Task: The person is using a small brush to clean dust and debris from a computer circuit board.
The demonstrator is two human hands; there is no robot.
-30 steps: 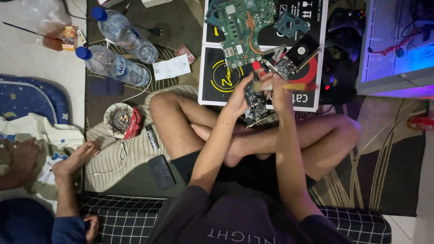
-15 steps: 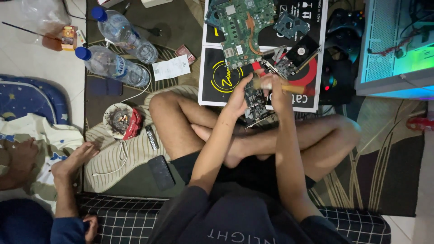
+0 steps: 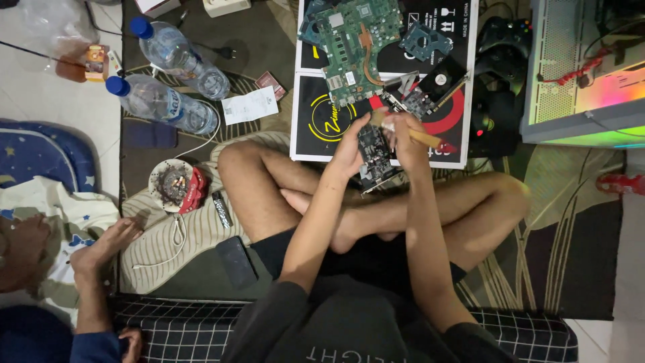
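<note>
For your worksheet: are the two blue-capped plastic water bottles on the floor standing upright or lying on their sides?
Lying on their sides. Both water bottles show their full length from above, blue caps pointing upper left, resting on the dark rug.

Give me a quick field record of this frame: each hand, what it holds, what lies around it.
left hand: grips a small dark circuit board by its left edge, above the crossed legs
right hand: holds a wooden-handled brush over the board's top
in front: green circuit board and smaller boards on flat black cardboard
right side: computer case with coloured lights; game controller beside it
left side: two plastic bottles with blue caps, ashtray, phone
other person: a hand resting on the floor cloth, far left
</note>
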